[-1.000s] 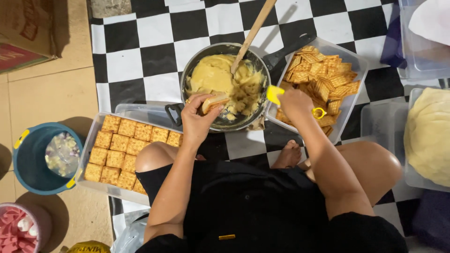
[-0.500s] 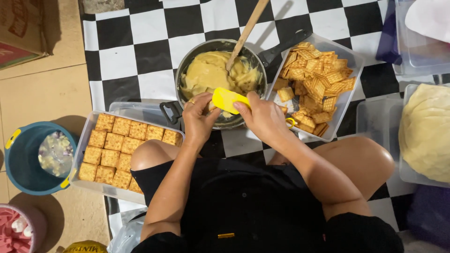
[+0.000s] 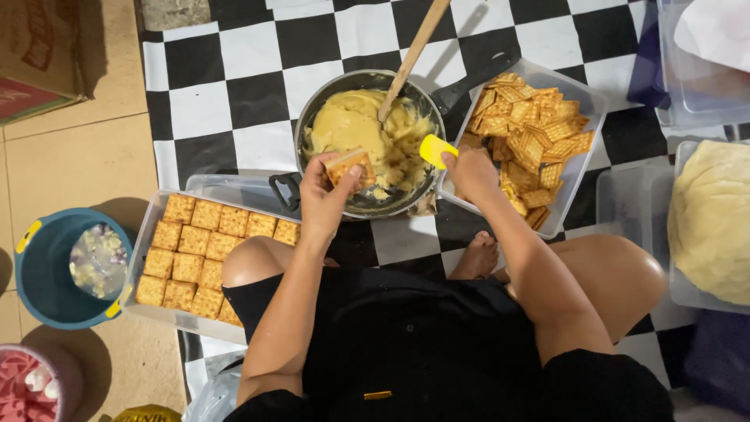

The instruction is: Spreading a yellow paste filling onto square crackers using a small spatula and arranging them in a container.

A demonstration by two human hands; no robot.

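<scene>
Yellow and small, the spatula (image 3: 434, 149) sits in our right hand (image 3: 471, 173), fingers closed round its handle, its blade over the right rim of the pan (image 3: 328, 101) at centre frame. Our left hand (image 3: 326, 195) pinches one square cracker (image 3: 349, 166) between thumb and fingers, holding it tilted above the pan's near edge, a smear of cream on its face. Within the pan lies a mass of pale yellow cream (image 3: 351, 125), and one wooden spoon (image 3: 412, 56) stands in it, its handle leaning toward the upper right. We count one dark pan handle running up and right, and one black grip at the lower left.

Just right of the pan we see one clear tray (image 3: 582, 168) heaped with loose crackers (image 3: 531, 137), too jumbled to count. At the lower left, against our knee, one clear box (image 3: 141, 250) holds filled crackers (image 3: 191, 254) laid flat in rows of about five, some hidden by our leg. One blue bucket (image 3: 35, 273) stands at the left edge, one pink tub (image 3: 66, 375) in the lower left corner. At the right edge one container (image 3: 680, 289) holds pale dough (image 3: 711, 219). All rest on a black-and-white checked mat (image 3: 234, 70)
</scene>
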